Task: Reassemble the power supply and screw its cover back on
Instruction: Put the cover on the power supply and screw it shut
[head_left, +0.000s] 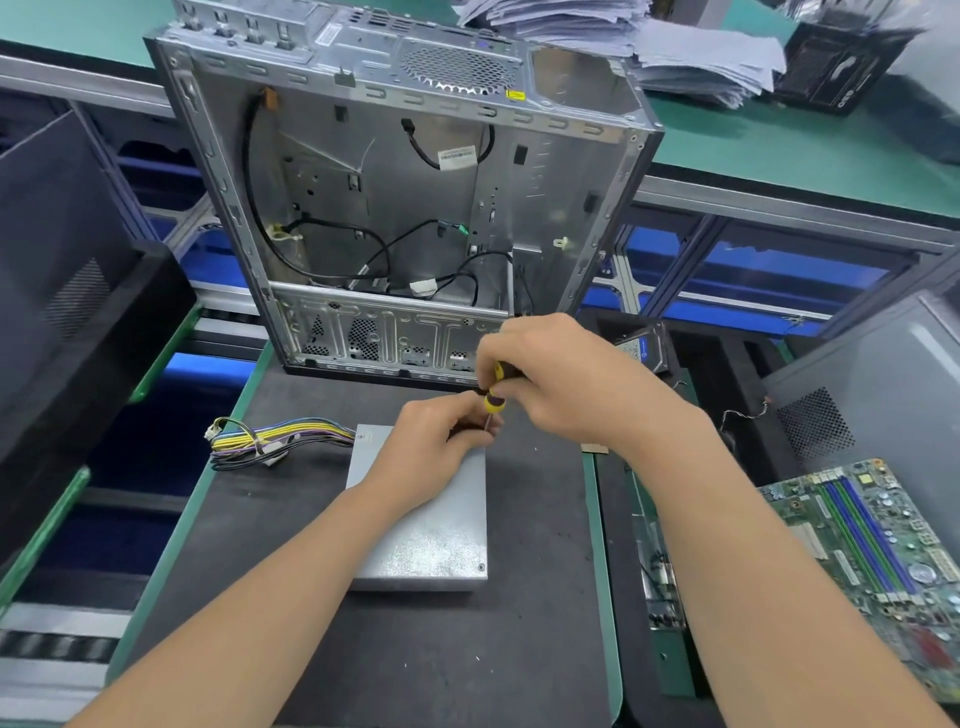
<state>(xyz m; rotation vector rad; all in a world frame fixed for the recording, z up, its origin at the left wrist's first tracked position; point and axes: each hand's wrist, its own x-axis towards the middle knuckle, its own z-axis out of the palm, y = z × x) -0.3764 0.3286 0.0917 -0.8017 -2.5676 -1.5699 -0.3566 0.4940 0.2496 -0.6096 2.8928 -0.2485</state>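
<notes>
- The power supply (431, 525), a grey metal box, lies flat on the dark mat of the counter (311, 623), in the middle, just in front of the open case (395, 208).
- Its cover is on; one screw (481, 567) shows in the near right corner.
- A bundle of yellow, black and purple cables (280, 441) runs out of the box's far left end and lies on the mat.
- The right hand (561, 384) is curled round the yellow-and-black handle of a screwdriver (493, 396), held nearly upright over the box's far right corner.
- The left hand (436, 449) rests on the far end of the cover, its fingertips pinched round the thin shaft just under the handle. The tip is hidden by the fingers, so I cannot tell whether it sits in a screw.
- The case stands tilted back, its side off, with loose black wires inside.
- A drive (644, 345) lies just right of the case, behind the right hand.
- A green motherboard (883, 561) lies well to the right, beside a grey panel (883, 395).
- A stack of papers (675, 47) sits on the far green counter, behind the case.
</notes>
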